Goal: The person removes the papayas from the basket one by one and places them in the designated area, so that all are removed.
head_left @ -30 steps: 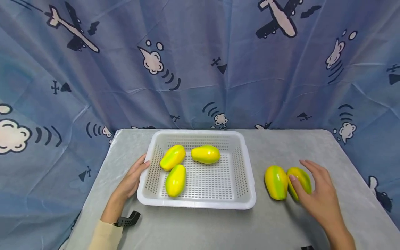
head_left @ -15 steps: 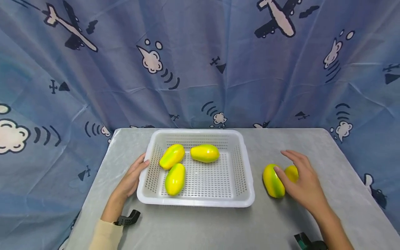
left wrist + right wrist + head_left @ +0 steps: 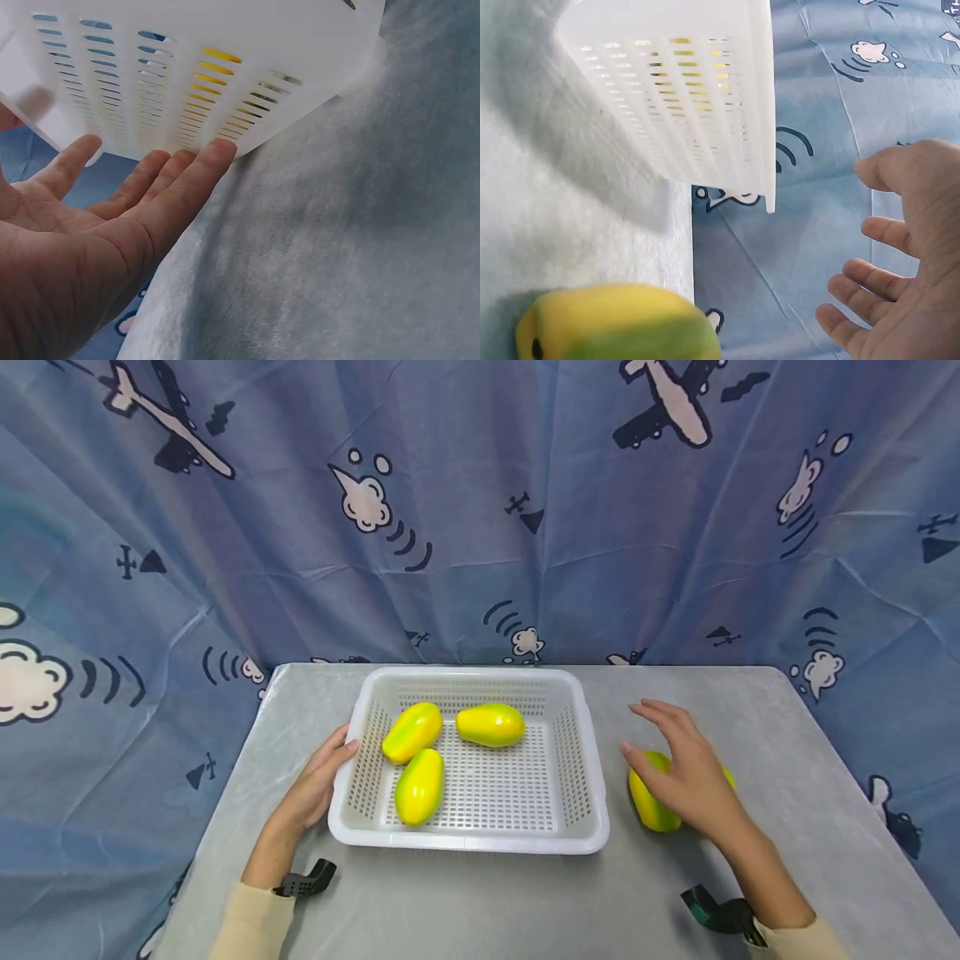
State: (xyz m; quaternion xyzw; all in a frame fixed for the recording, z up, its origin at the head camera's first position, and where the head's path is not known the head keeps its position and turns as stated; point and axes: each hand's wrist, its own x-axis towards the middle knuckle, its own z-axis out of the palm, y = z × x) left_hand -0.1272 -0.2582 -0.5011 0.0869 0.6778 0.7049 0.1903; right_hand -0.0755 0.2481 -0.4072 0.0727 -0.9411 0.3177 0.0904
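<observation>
A white perforated plastic basket [image 3: 468,842] stands on the table with three yellow-green papayas in it, one of them this upper right papaya [image 3: 491,725]. My left hand [image 3: 315,783] holds the basket's left side, thumb at the rim and fingers against the slotted outer wall [image 3: 120,90]. To the right of the basket, my right hand [image 3: 693,781] hovers with spread fingers over two more papayas. The nearer papaya [image 3: 651,806] shows beside the thumb; the other is mostly hidden behind the hand. In the right wrist view that hand holds nothing, and a papaya [image 3: 622,326] lies below it.
A grey cloth covers the table [image 3: 525,910]. Behind it hangs a blue curtain [image 3: 465,527] printed with airplanes and clouds. Each wrist wears a dark strap, such as the right strap [image 3: 716,914].
My right hand has moved left, from the farther right papaya to above the nearer one. The left hand stays at the basket, and all the papayas keep their places.
</observation>
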